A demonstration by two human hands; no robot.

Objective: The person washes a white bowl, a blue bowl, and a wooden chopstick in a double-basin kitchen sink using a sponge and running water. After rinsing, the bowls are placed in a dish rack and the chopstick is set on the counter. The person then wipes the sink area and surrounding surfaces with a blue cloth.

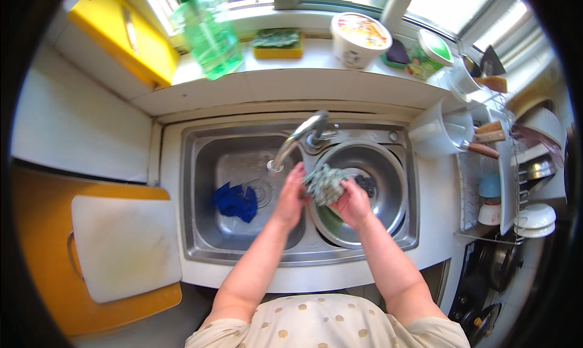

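My left hand [291,198] is beside a crumpled green-and-white cloth or scrubber [325,184], its fingertips at the left edge. My right hand [353,202] grips the lower right of that bundle, above the divider of the steel double sink [300,258]. Just up and left, the curved metal faucet [296,138] points over the left basin, where a wet blue cloth [236,202] lies near the drain. A round steel bowl [394,198] fills the right basin, with a dark scouring pad [365,185] in it. Whether my left fingers hold the bundle is unclear.
On the sill stand a green pump bottle [209,43], a sponge [278,45] and a white tub [360,38]. At left a white cutting board [127,248] lies on an orange-brown board [41,239]. Knives in a holder [430,129] and a dish rack [487,239] are at right.
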